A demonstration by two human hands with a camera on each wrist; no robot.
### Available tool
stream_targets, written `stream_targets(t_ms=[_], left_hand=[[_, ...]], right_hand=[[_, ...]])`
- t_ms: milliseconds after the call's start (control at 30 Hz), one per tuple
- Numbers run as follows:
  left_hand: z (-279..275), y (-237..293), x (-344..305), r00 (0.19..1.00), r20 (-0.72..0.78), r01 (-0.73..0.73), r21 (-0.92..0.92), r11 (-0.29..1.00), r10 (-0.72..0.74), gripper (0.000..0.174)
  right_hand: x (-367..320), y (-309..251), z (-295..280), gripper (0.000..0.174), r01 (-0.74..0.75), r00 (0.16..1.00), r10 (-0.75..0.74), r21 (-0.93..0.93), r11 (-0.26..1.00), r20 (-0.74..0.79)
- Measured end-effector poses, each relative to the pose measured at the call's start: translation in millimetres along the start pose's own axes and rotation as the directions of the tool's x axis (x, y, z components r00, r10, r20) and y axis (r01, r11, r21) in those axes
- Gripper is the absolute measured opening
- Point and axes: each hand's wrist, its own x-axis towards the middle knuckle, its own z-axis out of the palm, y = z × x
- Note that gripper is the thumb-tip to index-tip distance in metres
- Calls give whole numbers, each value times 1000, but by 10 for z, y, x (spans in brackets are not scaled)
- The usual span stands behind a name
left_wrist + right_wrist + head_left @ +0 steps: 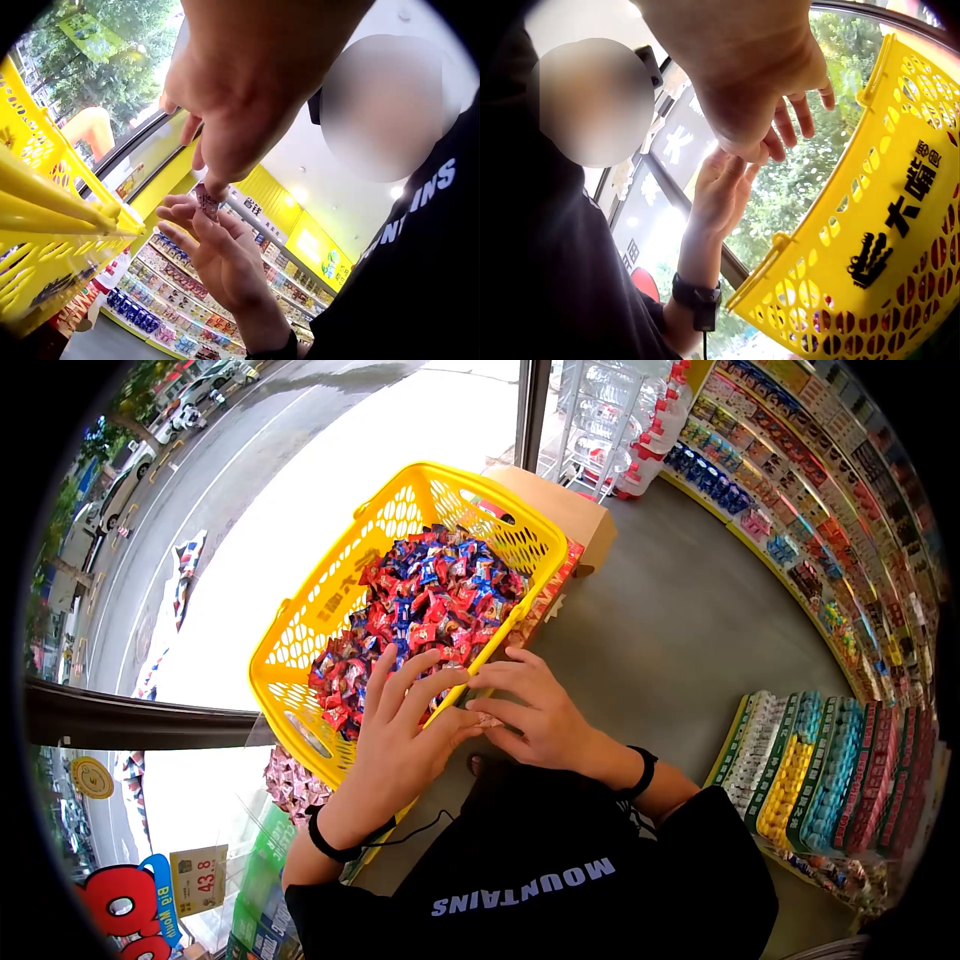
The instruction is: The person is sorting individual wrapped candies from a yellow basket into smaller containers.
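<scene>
A small pinkish wrapped candy (488,720) is between the two hands at the near edge of a yellow basket (300,622). The right hand (545,712) pinches it between thumb and finger; in the left wrist view the candy (206,202) shows a patterned wrapper. The left hand (402,738) touches the candy's end with thumb and index finger, its other fingers spread over the basket's rim. Red and blue wrapped candies (430,600) fill much of the basket. In the right wrist view the hands meet and hide the candy.
Pink wrapped candies (292,785) lie beside the basket's lower left. A cardboard box (570,510) stands behind it. Stocked shelves (800,490) curve along the right, with bagged goods (815,770) nearer. A window and street are on the left.
</scene>
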Motion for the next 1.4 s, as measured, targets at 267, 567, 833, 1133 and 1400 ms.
stream_targets(t_ms=[267,567,833,1133,1400], left_hand=[[-53,264,-416,999,33,42,3,999,-42,24],[550,775,-664,991,23,129,76,989,-131,26],[632,1206,-841,977,162,114,170,979,-142,22],[349,1162,-1144,969,180,169,24,985,-171,28],[-267,601,-1955,963,88,260,-59,964,-254,28]], right_hand=[[-278,-360,23,27,-17,999,21,-101,995,40],[-810,-321,-224,23,-12,995,25,-134,991,100],[-1302,-289,-199,18,-6,992,10,-35,999,125],[-1303,-657,27,16,131,985,-100,-233,964,141],[-789,-1233,915,21,233,971,-213,-252,939,104]])
